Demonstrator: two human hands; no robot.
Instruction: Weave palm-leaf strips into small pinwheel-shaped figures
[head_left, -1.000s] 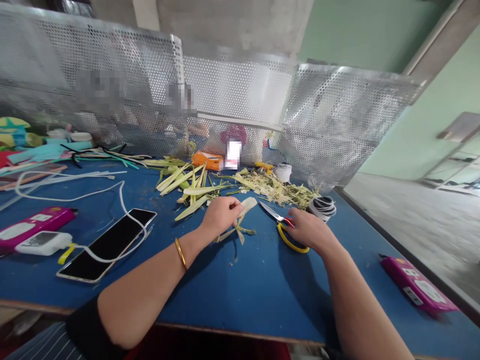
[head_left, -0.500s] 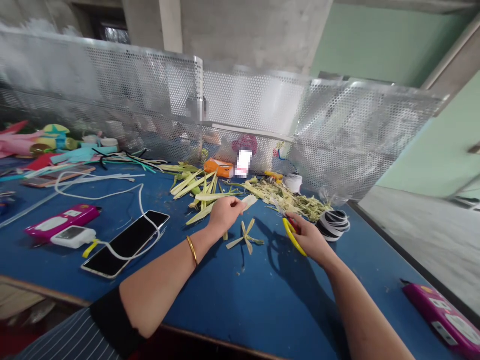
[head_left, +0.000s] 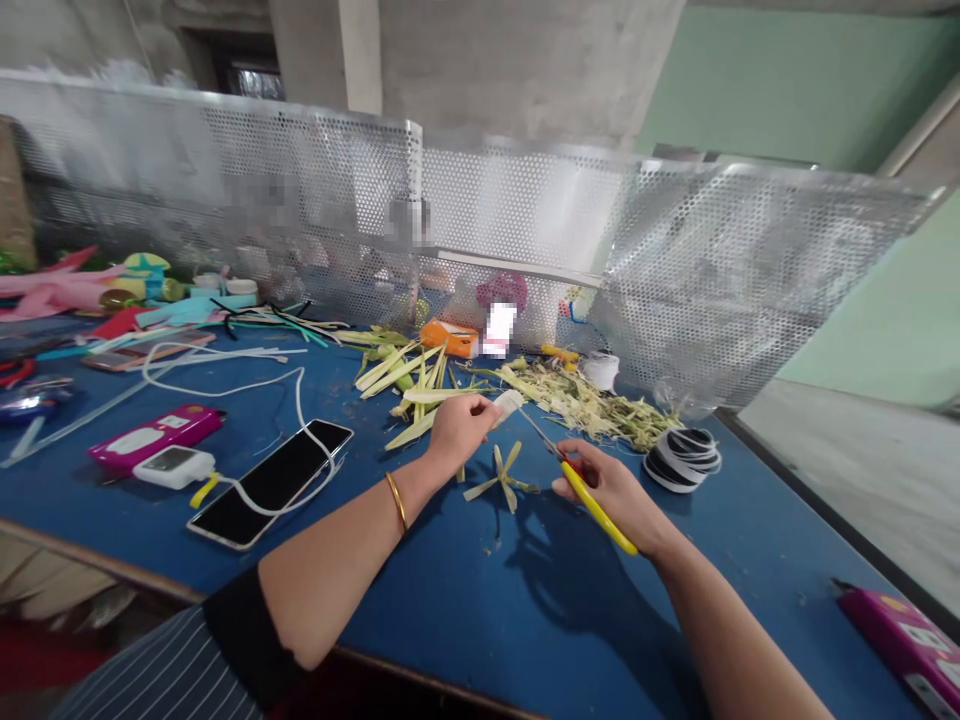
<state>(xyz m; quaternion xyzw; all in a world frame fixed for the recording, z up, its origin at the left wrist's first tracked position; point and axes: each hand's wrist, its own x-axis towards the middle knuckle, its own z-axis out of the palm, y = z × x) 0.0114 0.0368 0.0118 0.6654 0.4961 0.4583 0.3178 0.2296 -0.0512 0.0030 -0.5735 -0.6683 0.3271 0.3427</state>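
My left hand (head_left: 463, 430) pinches a pale strip of husk (head_left: 508, 403) between thumb and fingers. In my right hand (head_left: 611, 490) are yellow-handled scissors (head_left: 600, 510), their blades pointing up and left toward the tip of the husk strip. Whether the blades touch the strip I cannot tell. Below the hands, a flower-like piece with several narrow husk petals (head_left: 504, 478) lies on the blue table (head_left: 450, 620). Behind my left hand is a pile of long green-yellow husk leaves (head_left: 409, 385). Shredded husk scraps (head_left: 592, 408) are heaped beyond the scissors.
A black phone (head_left: 274, 485) with a white cable and a magenta device (head_left: 154, 440) lie at left. Another magenta device (head_left: 900, 640) is at right. A black-and-white roll (head_left: 681, 460) stands near the right edge. Perforated metal screens (head_left: 517, 210) close off the back, by an orange packet (head_left: 448, 338).
My right hand has turned the scissors, bringing the blades nearer the husk strip in my left hand. The whole view has shifted slightly, so things appear farther right.
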